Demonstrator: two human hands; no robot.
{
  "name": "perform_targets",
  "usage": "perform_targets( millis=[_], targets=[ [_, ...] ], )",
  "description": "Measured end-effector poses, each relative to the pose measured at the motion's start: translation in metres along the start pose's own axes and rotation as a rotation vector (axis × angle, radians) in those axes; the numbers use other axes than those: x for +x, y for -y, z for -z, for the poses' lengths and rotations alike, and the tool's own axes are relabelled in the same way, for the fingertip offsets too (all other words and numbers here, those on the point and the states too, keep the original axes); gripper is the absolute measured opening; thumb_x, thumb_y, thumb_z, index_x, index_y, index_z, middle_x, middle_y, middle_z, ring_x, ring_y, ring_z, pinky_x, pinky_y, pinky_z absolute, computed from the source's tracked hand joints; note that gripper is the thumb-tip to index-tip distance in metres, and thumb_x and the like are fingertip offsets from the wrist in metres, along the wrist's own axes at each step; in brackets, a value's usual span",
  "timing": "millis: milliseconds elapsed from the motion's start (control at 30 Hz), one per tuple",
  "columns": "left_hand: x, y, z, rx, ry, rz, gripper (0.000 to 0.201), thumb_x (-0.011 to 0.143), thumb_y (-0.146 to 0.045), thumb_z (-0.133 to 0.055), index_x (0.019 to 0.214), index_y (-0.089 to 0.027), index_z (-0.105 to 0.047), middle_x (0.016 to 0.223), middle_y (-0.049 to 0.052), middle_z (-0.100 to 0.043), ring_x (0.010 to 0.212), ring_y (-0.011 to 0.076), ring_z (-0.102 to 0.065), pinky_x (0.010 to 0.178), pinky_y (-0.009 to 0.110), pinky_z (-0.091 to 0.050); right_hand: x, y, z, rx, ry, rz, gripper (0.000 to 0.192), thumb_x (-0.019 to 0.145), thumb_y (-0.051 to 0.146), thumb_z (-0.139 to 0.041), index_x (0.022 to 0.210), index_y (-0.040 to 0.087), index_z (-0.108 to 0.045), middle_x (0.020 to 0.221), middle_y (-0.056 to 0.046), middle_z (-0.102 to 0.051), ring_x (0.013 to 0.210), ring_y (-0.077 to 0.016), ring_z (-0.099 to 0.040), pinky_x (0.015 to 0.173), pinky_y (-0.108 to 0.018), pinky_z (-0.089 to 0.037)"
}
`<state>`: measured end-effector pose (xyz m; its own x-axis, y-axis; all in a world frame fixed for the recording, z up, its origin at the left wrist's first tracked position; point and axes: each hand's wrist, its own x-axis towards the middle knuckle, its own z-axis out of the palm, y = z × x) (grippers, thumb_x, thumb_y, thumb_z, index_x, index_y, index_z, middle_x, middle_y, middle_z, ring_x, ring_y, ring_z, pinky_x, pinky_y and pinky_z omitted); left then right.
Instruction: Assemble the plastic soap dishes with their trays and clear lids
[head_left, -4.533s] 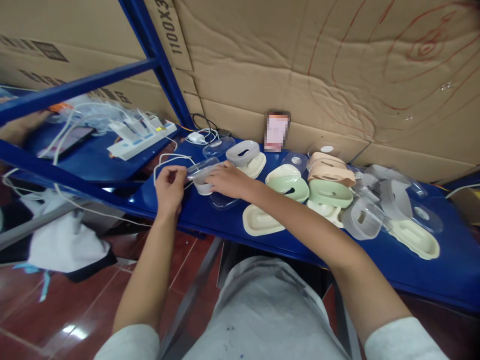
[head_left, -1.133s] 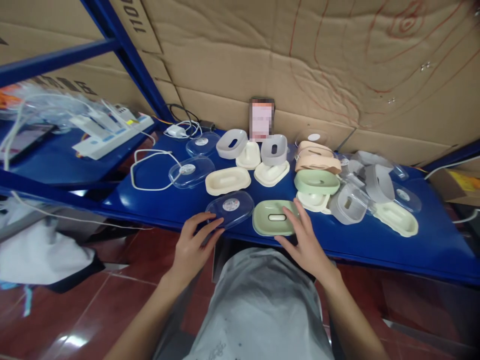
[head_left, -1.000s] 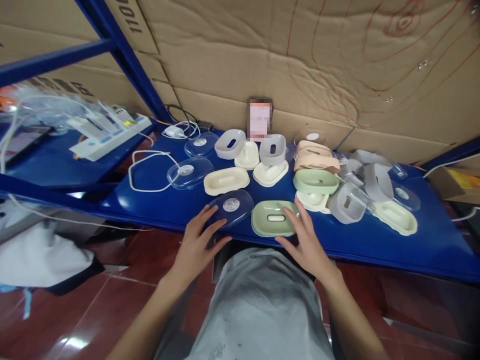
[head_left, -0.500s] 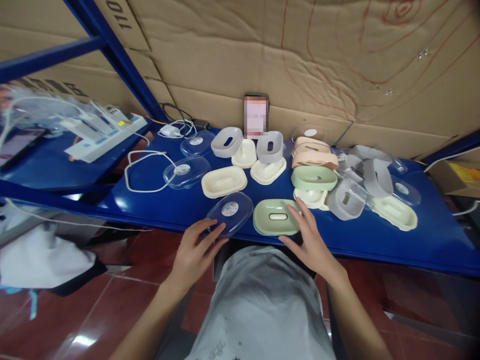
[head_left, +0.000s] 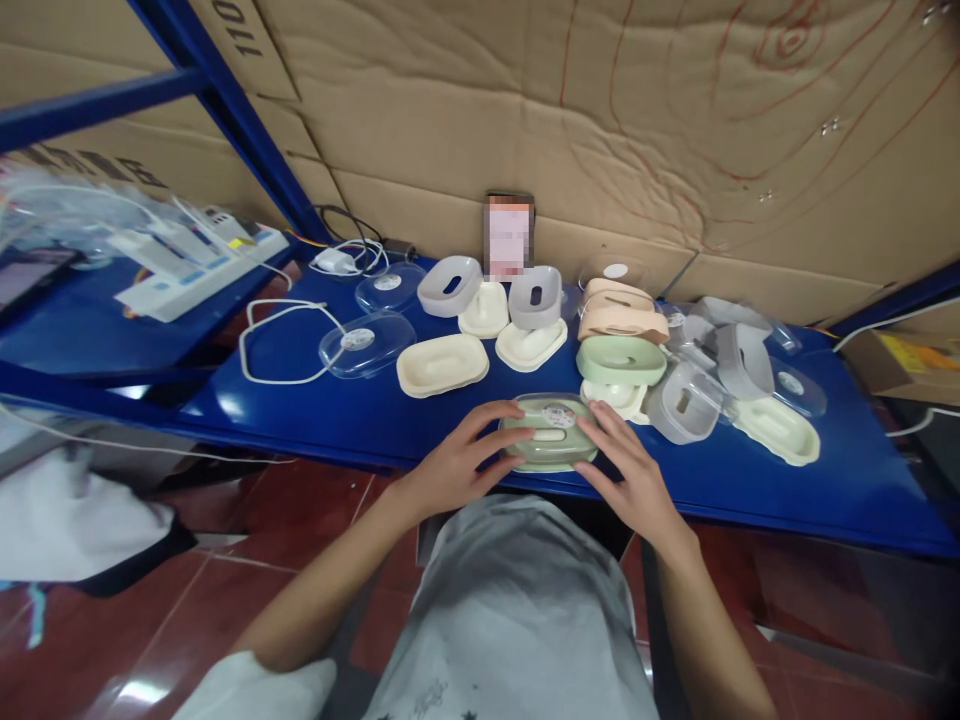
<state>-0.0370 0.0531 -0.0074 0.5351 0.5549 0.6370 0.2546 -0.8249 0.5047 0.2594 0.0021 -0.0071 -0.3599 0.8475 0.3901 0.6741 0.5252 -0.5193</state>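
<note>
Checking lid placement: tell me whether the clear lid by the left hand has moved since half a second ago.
Yes. The clear lid went right, from the blue shelf onto the green dish.

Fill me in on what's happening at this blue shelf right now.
A person seated at the blue shelf has both hands on a green soap dish at its front edge. A clear lid with a round sticker sits on top of the dish; the left hand and the right hand flank it, fingers resting on the lid and rim. Behind it lie more parts: cream trays, grey inserts, another green dish, and loose clear lids.
</note>
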Motion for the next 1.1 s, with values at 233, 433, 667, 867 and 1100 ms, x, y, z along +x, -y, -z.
perform_targets(
  millis=[233,433,667,867,1100],
  targets=[
    [-0.007,-0.005,-0.004,0.068,0.050,0.024,0.051,0.096,-0.029,-0.080,0.143,-0.025,-0.059,0.144,0.016,-0.059,0.144,0.0315,-0.057,0.118,0.054,-0.055,-0.007,-0.002,-0.005,-0.085,-0.017,0.051,0.074,0.102,0.032,-0.071,0.168,0.040,-0.038,0.167,-0.006,-0.050,0.156,-0.0313,-0.045,0.125,-0.059,-0.046],
    [-0.012,-0.002,-0.010,0.127,0.003,0.000,0.038,0.097,-0.027,-0.079,0.131,-0.022,-0.063,0.137,0.016,-0.062,0.140,0.0312,-0.061,0.113,0.053,-0.059,-0.012,0.004,-0.010,-0.121,-0.044,0.089,0.069,0.104,0.025,-0.066,0.167,0.039,-0.041,0.166,-0.007,-0.050,0.156,-0.0330,-0.045,0.124,-0.060,-0.049],
    [-0.015,-0.003,-0.011,0.159,-0.013,0.000,0.029,0.097,-0.025,-0.079,0.122,-0.021,-0.065,0.130,0.014,-0.065,0.134,0.0292,-0.064,0.111,0.050,-0.060,-0.012,0.007,-0.015,-0.098,-0.066,0.080,0.071,0.104,0.022,-0.065,0.168,0.040,-0.038,0.165,-0.008,-0.050,0.158,-0.0319,-0.043,0.125,-0.061,-0.047],
    [-0.006,-0.006,-0.012,0.103,-0.031,0.032,0.036,0.101,-0.019,-0.072,0.135,-0.022,-0.062,0.140,0.016,-0.062,0.143,0.0296,-0.059,0.116,0.051,-0.057,-0.009,0.006,-0.015,-0.105,-0.107,0.040,0.071,0.106,0.026,-0.063,0.169,0.041,-0.034,0.164,-0.009,-0.051,0.153,-0.0314,-0.049,0.123,-0.060,-0.048],
    [-0.011,-0.003,-0.013,0.117,-0.032,0.033,0.037,0.099,-0.023,-0.076,0.133,-0.022,-0.062,0.141,0.017,-0.062,0.144,0.0313,-0.059,0.116,0.053,-0.058,-0.012,0.008,-0.018,-0.196,-0.055,0.060,0.074,0.106,0.025,-0.062,0.171,0.040,-0.030,0.166,-0.010,-0.049,0.157,-0.0342,-0.043,0.124,-0.062,-0.047]
  ],
)
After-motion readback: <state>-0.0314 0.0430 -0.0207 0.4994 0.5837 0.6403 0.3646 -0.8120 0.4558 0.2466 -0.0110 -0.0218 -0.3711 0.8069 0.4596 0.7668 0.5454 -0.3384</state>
